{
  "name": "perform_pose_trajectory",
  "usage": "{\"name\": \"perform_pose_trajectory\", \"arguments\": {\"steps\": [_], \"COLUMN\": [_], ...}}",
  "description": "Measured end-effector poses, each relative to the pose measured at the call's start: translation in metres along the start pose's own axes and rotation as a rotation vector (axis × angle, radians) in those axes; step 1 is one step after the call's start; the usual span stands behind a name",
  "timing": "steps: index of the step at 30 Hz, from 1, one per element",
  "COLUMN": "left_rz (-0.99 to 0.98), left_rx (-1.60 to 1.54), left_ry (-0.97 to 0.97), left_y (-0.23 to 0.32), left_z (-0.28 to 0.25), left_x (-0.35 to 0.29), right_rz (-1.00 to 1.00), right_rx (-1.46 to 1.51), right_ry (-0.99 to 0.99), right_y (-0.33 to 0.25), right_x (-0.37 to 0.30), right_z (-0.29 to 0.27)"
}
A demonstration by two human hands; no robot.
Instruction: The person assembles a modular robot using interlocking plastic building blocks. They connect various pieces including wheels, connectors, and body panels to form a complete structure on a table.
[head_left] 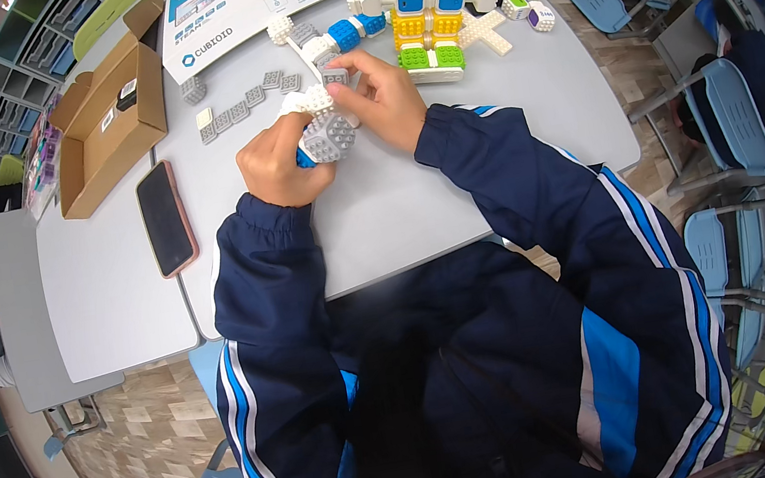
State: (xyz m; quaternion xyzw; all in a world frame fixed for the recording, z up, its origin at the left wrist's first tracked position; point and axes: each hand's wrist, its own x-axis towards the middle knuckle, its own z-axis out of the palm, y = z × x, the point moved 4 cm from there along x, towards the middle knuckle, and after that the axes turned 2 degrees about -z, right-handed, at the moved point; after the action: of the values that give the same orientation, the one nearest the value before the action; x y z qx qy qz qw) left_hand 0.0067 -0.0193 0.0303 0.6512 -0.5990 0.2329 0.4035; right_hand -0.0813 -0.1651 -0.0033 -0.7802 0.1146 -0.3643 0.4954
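Note:
My left hand (278, 164) is closed around a studded block (329, 137) in grey and white, with a bit of blue showing under the fingers. Just above it, my right hand (385, 100) pinches a small grey studded connector piece (335, 76) between thumb and fingers. Beyond both hands lies a white and blue block assembly (341, 37). To the left, several flat grey connector pieces (238, 112) are spread in a loose row. A standing figure of white, yellow and green blocks (428, 32) is beyond my right hand.
An open brown cardboard box (116, 139) and a phone (166, 217) lie on the left of the table (400, 227). A large white printed box (271, 5) stands at the back. Small cubes (539, 16) sit back right. Blue chairs (737, 116) line the right; another person is far left.

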Motion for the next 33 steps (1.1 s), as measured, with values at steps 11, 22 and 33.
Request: {"name": "perform_pose_trajectory", "arguments": {"steps": [11,22,33], "left_rz": [-0.156,-0.216,-0.127], "left_rx": [0.023,0.147,0.200], "left_ry": [-0.037,-0.023,-0.121], "left_y": [-0.002,-0.006,0.006], "left_z": [0.005,0.007,0.015], "left_x": [-0.001,-0.002,-0.003], "right_rz": [-0.152,-0.196,-0.125], "right_rx": [-0.190,0.108,-0.146], "right_ry": [-0.044,-0.060,-0.209], "right_y": [0.004,-0.013,-0.011], "right_x": [0.000,-0.001,-0.010], "right_z": [0.005,0.000,0.006]}}
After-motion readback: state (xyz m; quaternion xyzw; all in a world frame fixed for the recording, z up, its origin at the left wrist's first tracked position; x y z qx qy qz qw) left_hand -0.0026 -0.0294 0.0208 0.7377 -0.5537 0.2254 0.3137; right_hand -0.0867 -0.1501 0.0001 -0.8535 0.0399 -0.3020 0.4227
